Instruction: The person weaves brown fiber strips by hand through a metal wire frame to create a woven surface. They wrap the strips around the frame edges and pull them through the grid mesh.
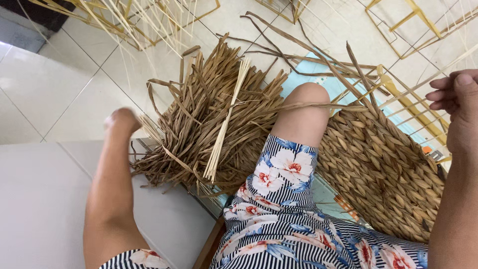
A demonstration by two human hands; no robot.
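Observation:
My left hand (122, 119) is blurred, with its fingers bunched like a fist. It sits at the left edge of a pile of twisted dried brown strands (199, 124), touching the pale strand ends there; I cannot tell whether it grips any. My right hand (455, 107) is at the right edge, fingers curled in under the thumb, just above the rim of a woven brown basket (378, 164). A thin pale strand (423, 79) passes close by its fingers, but nothing shows clearly inside the hand. My bare knee (303, 112) lies between pile and basket.
A bundle of thin pale sticks (224, 124) lies across the pile. Yellow wire frames (408, 20) and loose pale straws (124, 20) lie on the white tiled floor (45, 84) at the top. A blue mat (308, 69) shows under the basket. Striped floral fabric (279, 214) covers my lap.

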